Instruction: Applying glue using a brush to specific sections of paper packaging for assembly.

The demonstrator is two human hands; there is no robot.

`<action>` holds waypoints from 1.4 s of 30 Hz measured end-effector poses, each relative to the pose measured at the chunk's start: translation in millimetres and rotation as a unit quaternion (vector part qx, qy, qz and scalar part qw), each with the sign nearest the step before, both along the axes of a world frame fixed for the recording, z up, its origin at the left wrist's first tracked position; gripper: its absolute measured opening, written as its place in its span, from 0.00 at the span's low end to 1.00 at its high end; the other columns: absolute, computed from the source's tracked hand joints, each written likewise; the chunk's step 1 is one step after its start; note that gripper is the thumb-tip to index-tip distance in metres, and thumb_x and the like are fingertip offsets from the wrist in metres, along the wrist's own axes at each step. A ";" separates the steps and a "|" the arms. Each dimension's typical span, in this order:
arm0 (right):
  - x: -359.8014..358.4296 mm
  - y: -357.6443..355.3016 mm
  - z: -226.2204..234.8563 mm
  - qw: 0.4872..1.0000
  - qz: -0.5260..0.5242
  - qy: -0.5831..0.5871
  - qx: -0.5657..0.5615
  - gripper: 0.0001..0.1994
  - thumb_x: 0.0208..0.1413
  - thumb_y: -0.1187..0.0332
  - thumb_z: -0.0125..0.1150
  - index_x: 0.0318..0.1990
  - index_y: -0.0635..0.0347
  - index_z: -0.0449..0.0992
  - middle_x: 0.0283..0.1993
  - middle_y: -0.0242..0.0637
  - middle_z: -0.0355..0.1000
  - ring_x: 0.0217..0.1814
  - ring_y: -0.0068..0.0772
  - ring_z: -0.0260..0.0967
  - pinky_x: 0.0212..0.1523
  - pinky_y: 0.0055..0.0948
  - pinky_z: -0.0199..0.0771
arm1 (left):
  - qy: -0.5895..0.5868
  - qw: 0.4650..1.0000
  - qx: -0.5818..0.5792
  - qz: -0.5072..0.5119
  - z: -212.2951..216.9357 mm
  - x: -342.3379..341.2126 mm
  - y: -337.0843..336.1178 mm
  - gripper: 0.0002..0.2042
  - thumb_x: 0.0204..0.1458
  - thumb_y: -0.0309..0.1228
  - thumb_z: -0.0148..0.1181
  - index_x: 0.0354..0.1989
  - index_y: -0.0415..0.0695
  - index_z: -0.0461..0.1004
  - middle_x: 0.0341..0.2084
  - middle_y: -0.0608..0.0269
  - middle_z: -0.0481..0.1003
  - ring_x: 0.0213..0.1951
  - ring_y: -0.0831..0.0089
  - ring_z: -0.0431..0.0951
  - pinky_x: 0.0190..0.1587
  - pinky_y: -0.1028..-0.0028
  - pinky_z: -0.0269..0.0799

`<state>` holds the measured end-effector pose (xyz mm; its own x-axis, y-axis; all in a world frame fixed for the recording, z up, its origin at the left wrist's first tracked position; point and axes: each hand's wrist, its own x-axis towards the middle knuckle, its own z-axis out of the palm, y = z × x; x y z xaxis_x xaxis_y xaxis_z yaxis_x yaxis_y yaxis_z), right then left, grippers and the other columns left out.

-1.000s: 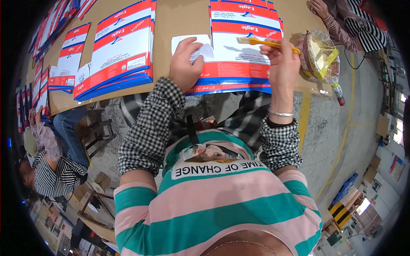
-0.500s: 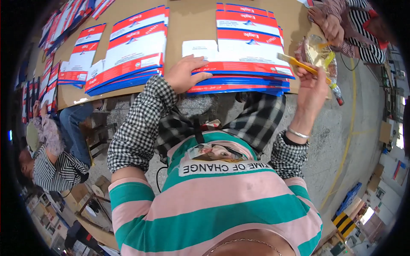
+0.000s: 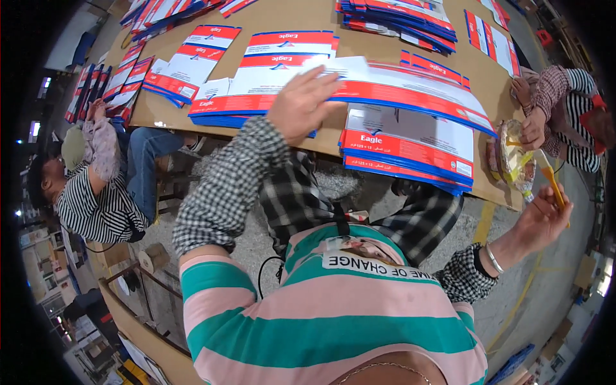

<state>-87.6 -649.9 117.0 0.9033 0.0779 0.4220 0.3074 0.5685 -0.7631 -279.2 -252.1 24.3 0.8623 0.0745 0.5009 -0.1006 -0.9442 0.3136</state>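
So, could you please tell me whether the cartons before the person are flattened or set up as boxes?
Flattened: the pile shows thin, layered edges, and the raised carton bends like a sheet.

A worker wears a short-sleeved shirt (image 3: 346, 333) in wide pink and green stripes, a white lettered panel (image 3: 350, 262) printed across its far part. Black-and-white gingham covers sheathe the left forearm (image 3: 224, 183) and right forearm (image 3: 463, 277). A silver bangle (image 3: 494, 258) circles the wrist near the right hand (image 3: 539, 218); a thin chain necklace (image 3: 389, 366) and black-and-white plaid trousers (image 3: 427, 221) complete the outfit.
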 end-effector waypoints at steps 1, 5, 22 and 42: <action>-0.9 3.2 2.6 1.000 0.000 -0.004 0.002 0.15 0.60 0.63 0.45 0.36 0.69 0.71 0.38 0.46 0.71 0.35 0.32 0.66 0.41 0.29 0.67 | 0.005 1.000 0.023 0.016 4.1 -12.0 14.2 0.18 0.48 0.37 0.58 0.46 0.44 0.72 0.48 0.55 0.70 0.55 0.57 0.64 0.55 0.60 0.61; -3.8 25.8 2.7 1.000 -0.025 0.011 -0.009 0.16 0.60 0.62 0.43 0.37 0.69 0.70 0.37 0.45 0.70 0.34 0.31 0.65 0.40 0.27 0.66 | 0.022 0.997 0.037 0.059 7.7 -64.4 70.3 0.19 0.48 0.37 0.59 0.48 0.42 0.71 0.49 0.55 0.69 0.57 0.58 0.63 0.56 0.60 0.60; -16.3 77.7 -11.5 0.995 -0.040 0.087 -0.009 0.10 0.59 0.65 0.44 0.32 0.63 0.66 0.30 0.42 0.69 0.25 0.29 0.67 0.29 0.27 0.69 | 0.110 0.978 0.091 0.149 -11.8 -147.9 126.2 0.20 0.46 0.37 0.60 0.46 0.38 0.70 0.48 0.51 0.70 0.56 0.50 0.62 0.56 0.59 0.59; -10.9 79.7 -29.3 0.991 -0.037 0.131 -0.015 0.11 0.59 0.65 0.44 0.30 0.63 0.66 0.30 0.42 0.69 0.23 0.29 0.67 0.28 0.26 0.69 | 0.305 0.909 -0.005 0.284 -39.1 -11.4 46.3 0.31 0.50 0.49 0.51 0.59 0.44 0.57 0.60 0.50 0.55 0.62 0.54 0.50 0.62 0.50 0.39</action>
